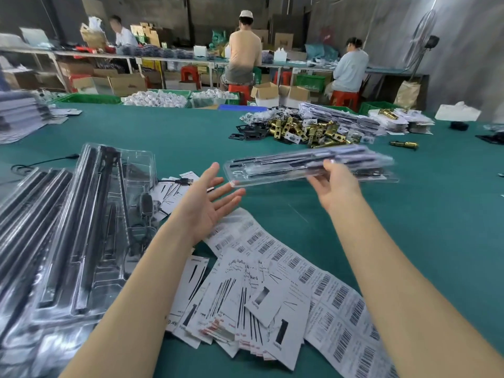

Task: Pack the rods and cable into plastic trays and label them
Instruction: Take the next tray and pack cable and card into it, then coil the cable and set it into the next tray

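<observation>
My right hand (336, 184) grips a clear plastic tray (272, 167) packed with dark rods, held flat and blurred above the green table (169, 132). My left hand (208, 199) hovers open, palm up, fingers spread, just left of the tray's near end and not touching it. At the left lie several clear trays (81, 236) holding black rods; one also holds a coiled black cable (141, 227). Paper cards (240, 301) and a sheet of barcode labels (321, 279) are spread between my forearms.
A pile of brass lock parts (302, 130) and black plates sits mid-table, with stacked packs (343, 118) behind. A loose black cable (41, 162) lies at the left. Three people work at a far bench, with crates and boxes on the floor.
</observation>
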